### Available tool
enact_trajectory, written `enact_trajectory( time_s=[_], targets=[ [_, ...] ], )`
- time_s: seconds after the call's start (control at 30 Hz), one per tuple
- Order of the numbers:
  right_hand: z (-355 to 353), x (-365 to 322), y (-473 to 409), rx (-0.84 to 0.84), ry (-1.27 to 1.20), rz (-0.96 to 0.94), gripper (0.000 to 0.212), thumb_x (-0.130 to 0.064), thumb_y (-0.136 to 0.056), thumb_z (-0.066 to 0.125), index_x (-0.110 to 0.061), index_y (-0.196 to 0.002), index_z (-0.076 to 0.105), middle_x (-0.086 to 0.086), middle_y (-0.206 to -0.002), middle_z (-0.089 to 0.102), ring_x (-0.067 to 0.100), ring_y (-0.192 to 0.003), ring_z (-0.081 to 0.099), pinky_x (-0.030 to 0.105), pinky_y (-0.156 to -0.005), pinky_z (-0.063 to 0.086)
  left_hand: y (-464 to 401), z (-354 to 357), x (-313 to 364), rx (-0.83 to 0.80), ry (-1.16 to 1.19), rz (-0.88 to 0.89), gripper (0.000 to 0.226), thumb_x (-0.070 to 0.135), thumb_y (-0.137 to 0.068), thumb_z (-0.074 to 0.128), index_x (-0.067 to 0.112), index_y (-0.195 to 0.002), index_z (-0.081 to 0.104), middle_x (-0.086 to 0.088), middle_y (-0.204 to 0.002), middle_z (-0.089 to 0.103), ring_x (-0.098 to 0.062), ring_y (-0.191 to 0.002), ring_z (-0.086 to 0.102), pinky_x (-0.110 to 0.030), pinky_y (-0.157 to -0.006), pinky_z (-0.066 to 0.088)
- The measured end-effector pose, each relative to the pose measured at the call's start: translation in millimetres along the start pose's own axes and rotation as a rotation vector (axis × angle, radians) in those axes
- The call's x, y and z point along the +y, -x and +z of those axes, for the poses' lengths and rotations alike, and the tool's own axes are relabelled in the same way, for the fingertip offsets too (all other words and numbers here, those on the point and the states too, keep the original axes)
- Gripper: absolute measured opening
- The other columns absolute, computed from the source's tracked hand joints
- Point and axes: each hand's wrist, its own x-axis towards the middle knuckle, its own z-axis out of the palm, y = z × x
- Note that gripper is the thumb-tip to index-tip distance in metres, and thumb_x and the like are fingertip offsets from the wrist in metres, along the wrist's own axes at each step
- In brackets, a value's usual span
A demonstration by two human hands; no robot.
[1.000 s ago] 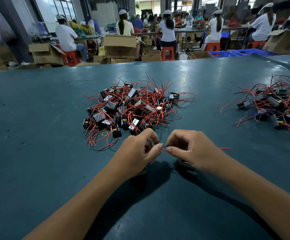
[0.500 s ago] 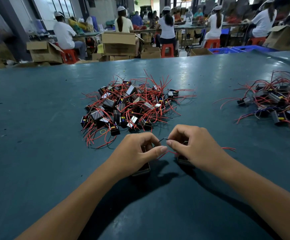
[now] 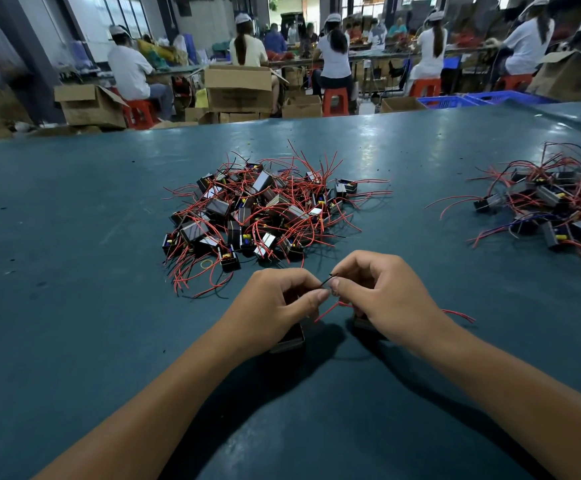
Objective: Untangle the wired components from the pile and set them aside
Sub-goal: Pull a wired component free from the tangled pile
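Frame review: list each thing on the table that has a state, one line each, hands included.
left hand: fingers curled, pinching a thin black wire
right hand: fingers curled, pinching the same wire
black wire: held between both hands, above the table
red wire: hanging loose below the hands
centre pile: tangled, untouched
right pile: heaped at the table's right, wires still crossing
table: bearing both piles

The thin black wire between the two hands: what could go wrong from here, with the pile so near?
1. Both hands, left hand and right hand, pinch the black wire close together; a hard pull might strain or break it.
2. A red wire loops under the fingers; it may still be caught and drag along.
3. The pile lies just ahead, its loose red ends near the hands, so a freed component might snag again.
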Motion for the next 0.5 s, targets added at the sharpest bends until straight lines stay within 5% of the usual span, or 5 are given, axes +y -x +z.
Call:
enact_trajectory(
  time_s=[0.27,0.5],
  targets=[
    [2.1,-3.7,1.9,0.04,-0.218,0.107,0.007,-0.012,-0.092,0.069,-0.009,-0.086,0.069,0.005,-0.072,0.076,0.01,-0.058,0.069,0.017,-0.047,0.044,1.7,2.2,0.9,0.104,-0.041,0.035,0.009,0.033,-0.099,0.056,0.034,-0.091,0.06,0.007,-0.066,0.069,-0.013,-0.043,0.061,-0.026,-0.045,0.05],
    [4.3,-8.5,3.8,0.043,-0.295,0.135,0.008,-0.011,-0.092,0.069,-0.007,-0.085,0.069,0.007,-0.073,0.076,0.01,-0.059,0.067,0.022,-0.048,0.046,2.0,6.4,6.0,0.142,-0.029,-0.001,0.015,0.026,-0.096,0.055,0.029,-0.081,0.056,0.006,-0.062,0.069,-0.016,-0.041,0.06,-0.025,-0.043,0.046]
  ],
)
